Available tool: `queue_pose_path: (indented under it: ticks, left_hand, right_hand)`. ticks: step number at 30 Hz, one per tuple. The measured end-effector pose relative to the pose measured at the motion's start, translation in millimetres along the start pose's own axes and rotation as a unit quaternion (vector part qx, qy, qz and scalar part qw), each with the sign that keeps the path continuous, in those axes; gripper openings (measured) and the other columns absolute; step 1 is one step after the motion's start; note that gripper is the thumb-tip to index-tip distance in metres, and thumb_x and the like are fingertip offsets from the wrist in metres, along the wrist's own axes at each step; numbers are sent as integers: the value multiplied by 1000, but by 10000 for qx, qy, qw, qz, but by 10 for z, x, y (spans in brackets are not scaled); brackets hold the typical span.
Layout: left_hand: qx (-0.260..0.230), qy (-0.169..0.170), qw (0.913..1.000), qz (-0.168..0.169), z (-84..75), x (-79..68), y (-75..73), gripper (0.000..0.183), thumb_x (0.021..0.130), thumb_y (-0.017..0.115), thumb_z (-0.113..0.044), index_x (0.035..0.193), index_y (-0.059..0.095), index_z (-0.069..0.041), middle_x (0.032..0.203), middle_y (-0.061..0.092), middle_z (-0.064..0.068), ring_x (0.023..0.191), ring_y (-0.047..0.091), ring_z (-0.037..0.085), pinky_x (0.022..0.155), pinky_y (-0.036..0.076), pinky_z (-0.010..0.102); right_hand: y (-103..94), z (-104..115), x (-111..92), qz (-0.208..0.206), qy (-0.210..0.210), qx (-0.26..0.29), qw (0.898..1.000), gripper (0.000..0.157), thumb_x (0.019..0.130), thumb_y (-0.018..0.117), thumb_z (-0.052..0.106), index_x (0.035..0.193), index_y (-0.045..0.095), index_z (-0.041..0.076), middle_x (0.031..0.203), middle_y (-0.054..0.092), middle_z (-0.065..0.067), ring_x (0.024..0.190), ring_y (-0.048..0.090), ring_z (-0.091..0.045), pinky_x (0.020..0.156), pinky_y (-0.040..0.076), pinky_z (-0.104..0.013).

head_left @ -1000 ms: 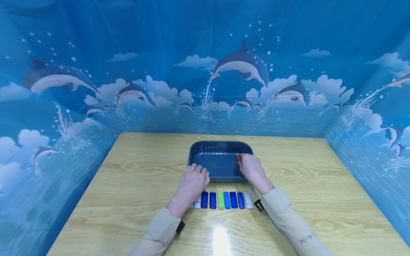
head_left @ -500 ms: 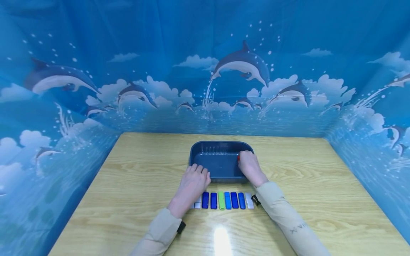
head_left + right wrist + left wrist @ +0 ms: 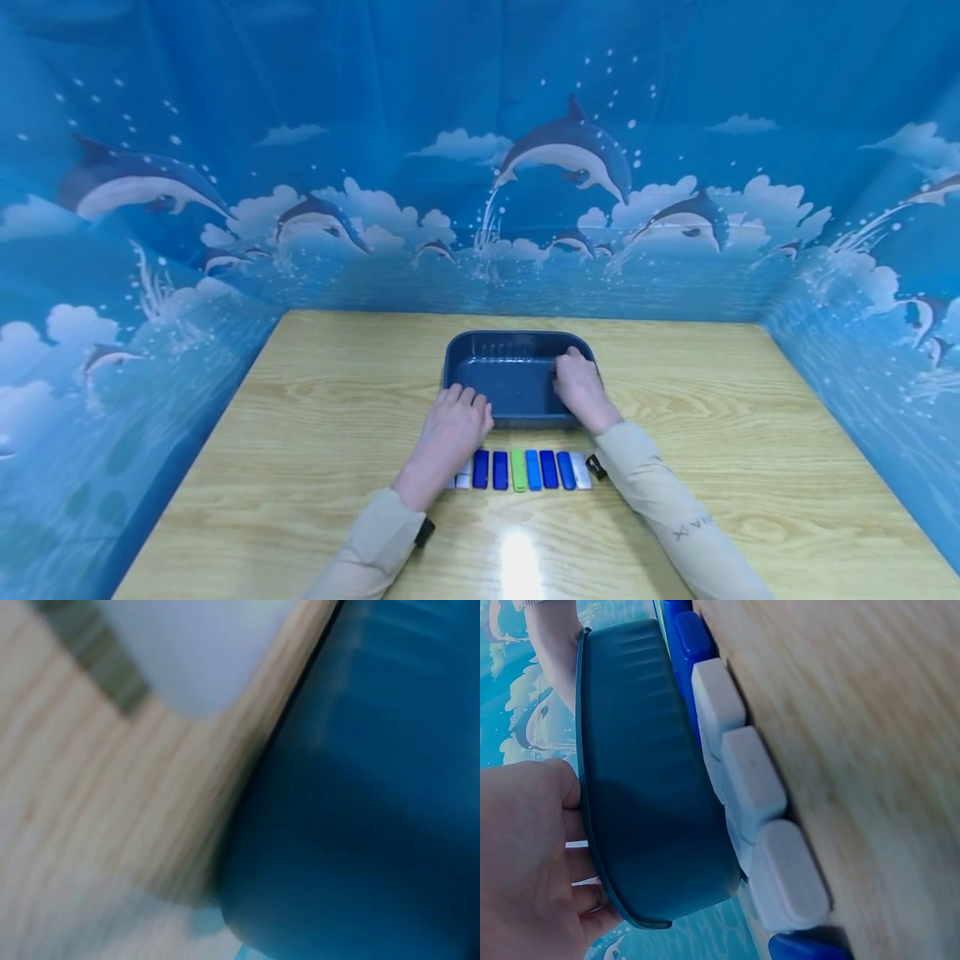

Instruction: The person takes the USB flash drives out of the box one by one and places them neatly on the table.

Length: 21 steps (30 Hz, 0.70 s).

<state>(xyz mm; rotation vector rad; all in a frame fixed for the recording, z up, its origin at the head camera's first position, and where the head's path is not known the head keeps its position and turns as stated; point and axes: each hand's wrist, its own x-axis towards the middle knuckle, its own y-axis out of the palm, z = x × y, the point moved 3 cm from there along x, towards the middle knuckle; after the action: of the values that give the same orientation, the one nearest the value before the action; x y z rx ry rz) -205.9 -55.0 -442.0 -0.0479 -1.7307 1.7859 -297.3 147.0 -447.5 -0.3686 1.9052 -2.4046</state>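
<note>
A dark blue plastic tray (image 3: 517, 392) stands on the wooden table in the head view. My left hand (image 3: 450, 425) grips its near left corner; in the left wrist view the fingers of that hand (image 3: 525, 855) reach over the rim. My right hand (image 3: 581, 387) is inside the tray's right end, fingers curled down. It hides whatever lies under or between its fingertips, including the small red piece seen earlier. The right wrist view shows only the tray's outer wall (image 3: 360, 787), blurred.
In front of the tray runs a row of small oblong pieces: blue ones (image 3: 481, 469), a green one (image 3: 518, 470) and a white one (image 3: 581, 471). More white pieces (image 3: 754, 776) lie at its left end, partly behind my left arm. A dolphin-print curtain (image 3: 480, 167) surrounds the table (image 3: 750, 450).
My right hand has shifted slightly away from me inside the tray, and the red piece at its fingertips has gone out of sight. My left hand has stayed on the rim.
</note>
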Motion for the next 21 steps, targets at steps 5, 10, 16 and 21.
queue_pose_path:
  ticks: [5, 10, 16, 21]
  left_hand:
    - [22, 17, 10000, -33, 3, -3, -5, 23, 103, 57, -26, 91, 70, -10, 85, 68, 2, 86, 62, 21, 91, 52, 36]
    - [-6, -6, 10000, -26, 3, -4, -5, 23, 102, 58, -26, 91, 70, -10, 85, 68, 2, 87, 63, 21, 91, 52, 36]
    - [-4, -22, 10000, 67, 0, 0, -9, 23, 103, 57, -26, 93, 70, -11, 88, 69, 3, 90, 63, 21, 94, 51, 36]
    - [7, -9, 10000, 64, 3, 3, 1, 23, 103, 57, -26, 92, 69, -11, 87, 68, 2, 89, 63, 21, 92, 51, 36]
  right_hand:
    - [16, -3, 8, 154, -2, 200, 9997, 25, 82, 69, -7, 107, 69, -2, 95, 65, -20, 91, 64, -37, 77, 56, -50]
    - [27, -29, 22, 476, 116, 531, 9974, 31, 80, 71, -7, 111, 69, -1, 97, 68, -17, 91, 65, -33, 79, 55, -47]
    - [32, -46, 44, 813, 225, 872, 9926, 37, 80, 71, -7, 116, 70, 2, 98, 67, -15, 89, 62, -28, 76, 54, -43]
    - [29, -41, 55, 1065, 334, 1159, 9870, 37, 82, 75, -5, 117, 67, 6, 91, 66, -11, 82, 61, -25, 71, 52, -39]
